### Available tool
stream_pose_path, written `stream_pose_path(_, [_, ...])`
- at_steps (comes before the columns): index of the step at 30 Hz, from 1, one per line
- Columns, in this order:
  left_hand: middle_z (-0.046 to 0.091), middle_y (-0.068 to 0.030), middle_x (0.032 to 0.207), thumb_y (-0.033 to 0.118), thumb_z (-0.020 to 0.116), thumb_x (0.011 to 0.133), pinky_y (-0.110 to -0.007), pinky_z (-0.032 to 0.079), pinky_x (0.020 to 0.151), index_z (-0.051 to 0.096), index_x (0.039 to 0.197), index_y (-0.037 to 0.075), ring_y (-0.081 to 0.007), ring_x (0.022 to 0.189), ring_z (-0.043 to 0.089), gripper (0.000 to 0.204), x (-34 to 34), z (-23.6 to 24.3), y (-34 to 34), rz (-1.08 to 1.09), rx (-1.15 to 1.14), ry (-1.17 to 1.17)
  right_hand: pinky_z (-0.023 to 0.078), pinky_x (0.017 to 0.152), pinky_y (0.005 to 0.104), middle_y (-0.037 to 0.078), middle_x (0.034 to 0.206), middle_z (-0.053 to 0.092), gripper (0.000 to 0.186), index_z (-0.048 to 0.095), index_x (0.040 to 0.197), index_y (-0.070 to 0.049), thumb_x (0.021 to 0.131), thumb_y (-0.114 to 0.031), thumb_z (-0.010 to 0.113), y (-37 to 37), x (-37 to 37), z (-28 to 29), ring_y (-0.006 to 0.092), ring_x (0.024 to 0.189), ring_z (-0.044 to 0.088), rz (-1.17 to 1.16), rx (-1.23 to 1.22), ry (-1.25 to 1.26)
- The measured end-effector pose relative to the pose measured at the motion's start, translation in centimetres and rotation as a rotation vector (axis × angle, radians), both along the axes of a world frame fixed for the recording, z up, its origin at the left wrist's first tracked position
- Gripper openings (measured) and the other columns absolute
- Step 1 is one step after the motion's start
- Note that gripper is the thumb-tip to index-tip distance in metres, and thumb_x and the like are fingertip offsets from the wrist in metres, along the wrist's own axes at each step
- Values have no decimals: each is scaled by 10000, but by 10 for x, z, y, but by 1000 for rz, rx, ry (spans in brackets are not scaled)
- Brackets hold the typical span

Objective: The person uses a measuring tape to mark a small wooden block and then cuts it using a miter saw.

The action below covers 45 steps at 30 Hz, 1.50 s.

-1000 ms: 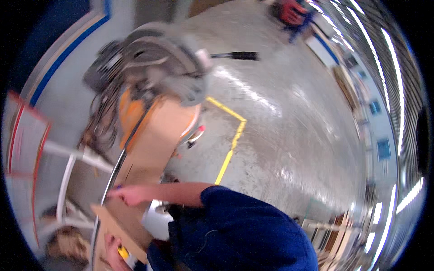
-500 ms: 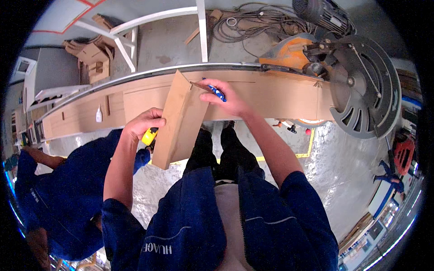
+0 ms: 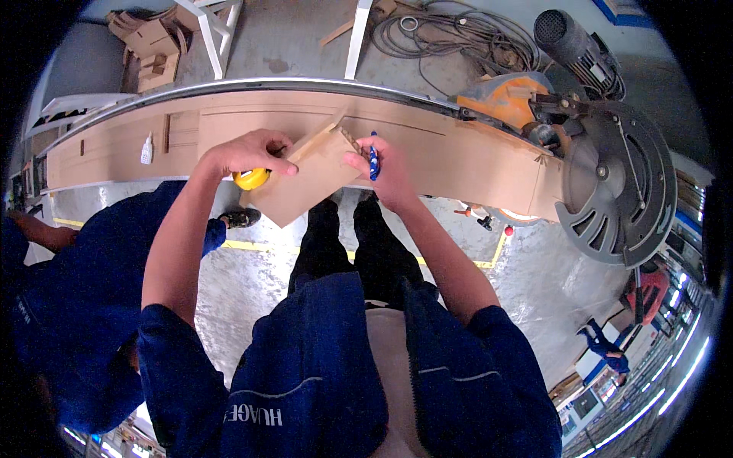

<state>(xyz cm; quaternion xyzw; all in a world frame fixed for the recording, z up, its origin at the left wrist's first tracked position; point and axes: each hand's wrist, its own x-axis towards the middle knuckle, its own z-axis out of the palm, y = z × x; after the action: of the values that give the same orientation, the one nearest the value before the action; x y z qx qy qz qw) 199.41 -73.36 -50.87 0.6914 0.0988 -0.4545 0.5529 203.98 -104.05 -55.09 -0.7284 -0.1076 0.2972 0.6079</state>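
A brown wooden board piece (image 3: 301, 179), with a raised strip along its far edge, hangs tilted above the workbench between my hands. My left hand (image 3: 256, 153) grips its left side, thumb on the near face, and a yellow tape measure (image 3: 251, 179) is tucked under the same palm. At the other end my right hand (image 3: 388, 177) pinches the board's right edge. A blue patterned pen-like tool (image 3: 373, 159) is also held in that hand, upright along the fingers. The fingers behind the board are hidden.
The long brown bench top (image 3: 450, 156) carries a small white bottle (image 3: 146, 149) at left. A large circular saw (image 3: 615, 172) stands at the right end. Coiled cables (image 3: 450, 38) lie on the floor behind. A co-worker in blue (image 3: 92, 282) is close on my left.
The board piece has turned from nearly upright to a slanted pose, showing more of its broad face. My left hand has moved up and over its left side. The view has shifted slightly.
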Motion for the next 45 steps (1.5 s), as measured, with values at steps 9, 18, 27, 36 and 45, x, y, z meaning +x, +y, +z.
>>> stream_pose_path(9, [724, -149, 1067, 482, 880, 641, -366, 509, 903, 702, 1213, 1, -271, 989, 663, 768, 35, -28, 3, -281, 330, -268, 548, 714, 381, 119, 849, 725, 331, 675, 1072, -40, 891, -295, 786, 0, -18, -29, 247, 762, 709, -22, -310, -191])
stream_pose_path(18, [718, -197, 1190, 488, 889, 600, -382, 520, 961, 694, 1270, 7, -329, 1085, 682, 848, 43, -56, 2, -240, 492, -352, 539, 800, 485, 181, 985, 727, 337, 648, 1139, -67, 921, -309, 735, 9, -9, -43, 393, 910, 698, -18, -433, -250])
stream_pose_path(27, [737, -183, 1126, 458, 870, 621, -383, 527, 923, 714, 1218, 4, -320, 1030, 695, 766, 45, -51, -5, -262, 514, -377, 537, 793, 515, 198, 966, 729, 324, 646, 1117, -62, 932, -318, 722, 8, -3, -46, 417, 920, 698, 26, -494, -225])
stream_pose_path(36, [720, -211, 1159, 400, 892, 614, -406, 529, 961, 695, 1171, -18, -360, 1072, 690, 724, 44, -24, -14, -205, 498, -406, 554, 773, 421, 184, 950, 723, 325, 640, 1158, -57, 936, -274, 740, -6, 2, -41, 332, 868, 715, 8, -352, -255])
stream_pose_path(45, [683, -177, 1151, 281, 860, 688, -473, 552, 889, 568, 1275, 77, -386, 1053, 671, 687, 23, 48, -73, -341, 832, -562, 554, 786, 383, 161, 1001, 718, 311, 645, 1168, -57, 904, -174, 760, -29, 17, -24, 311, 895, 712, 134, -238, -332])
